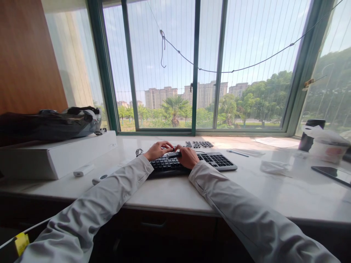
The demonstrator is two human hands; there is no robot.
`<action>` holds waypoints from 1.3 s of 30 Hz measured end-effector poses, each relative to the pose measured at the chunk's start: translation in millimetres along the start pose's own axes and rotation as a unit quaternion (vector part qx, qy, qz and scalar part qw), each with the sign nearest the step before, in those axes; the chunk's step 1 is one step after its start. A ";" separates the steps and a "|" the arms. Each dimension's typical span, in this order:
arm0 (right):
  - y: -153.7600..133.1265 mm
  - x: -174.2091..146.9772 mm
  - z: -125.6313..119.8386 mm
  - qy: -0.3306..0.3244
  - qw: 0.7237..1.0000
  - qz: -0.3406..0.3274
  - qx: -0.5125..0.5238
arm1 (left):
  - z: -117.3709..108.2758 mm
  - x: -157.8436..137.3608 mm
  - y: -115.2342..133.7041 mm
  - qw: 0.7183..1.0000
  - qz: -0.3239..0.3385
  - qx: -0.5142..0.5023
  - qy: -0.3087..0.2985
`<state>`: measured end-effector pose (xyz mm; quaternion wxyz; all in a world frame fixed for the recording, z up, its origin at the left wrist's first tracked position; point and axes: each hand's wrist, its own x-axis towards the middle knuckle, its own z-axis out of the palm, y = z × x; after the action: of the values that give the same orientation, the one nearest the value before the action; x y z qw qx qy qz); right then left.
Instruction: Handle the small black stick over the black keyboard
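A flat black keyboard (192, 162) with low matte keys lay on a pale, smooth stone-like counter (170, 193) under the window, its long edge angled slightly to the counter's front. The left hand (157, 150) rested over the keyboard's far left part, fingers curled down and loosely bent; the right hand (188, 157) lay just beside it near the middle, fingers folded around a small dark object (173, 154) that both hands touched. What that object was could not be told, nor how firmly either hand gripped it. Both forearms wore light, creased fabric sleeves. A second set of dark keys (199, 144) sat just behind the keyboard. To the left stood one long white box (55, 157) with a dark glossy bag (49, 124) on top, and two small white devices (83, 170) lay near its front edge. To the right lay one pen (238, 153), a crumpled white tissue (274, 167), one dark cup (309, 135) and one black phone (331, 174) near the counter's edge. Bare counter stretched between keyboard and phone and along the front.
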<state>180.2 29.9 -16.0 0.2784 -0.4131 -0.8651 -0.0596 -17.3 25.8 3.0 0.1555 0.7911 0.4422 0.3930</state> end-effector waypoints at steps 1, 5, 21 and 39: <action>-0.2 -0.2 -0.7 0.001 1.000 0.004 -0.001 | 0.1 0.1 -0.9 1.000 0.002 0.000 -0.001; 0.7 -0.6 -2.7 0.007 1.000 0.001 -0.007 | 0.2 -0.1 -2.4 1.000 -0.001 -0.005 -0.011; 8.1 2.2 1.8 0.027 0.999 -0.025 -0.027 | -2.1 -4.7 -2.7 0.999 0.015 0.024 -0.038; 3.3 -0.4 -5.9 0.022 1.000 -0.020 -0.004 | -2.7 -8.9 3.4 0.996 0.056 0.066 0.001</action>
<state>185.3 29.8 -11.7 0.2946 -0.3954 -0.8665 -0.0775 -20.0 16.3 2.5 0.0803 0.8231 0.4219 0.3716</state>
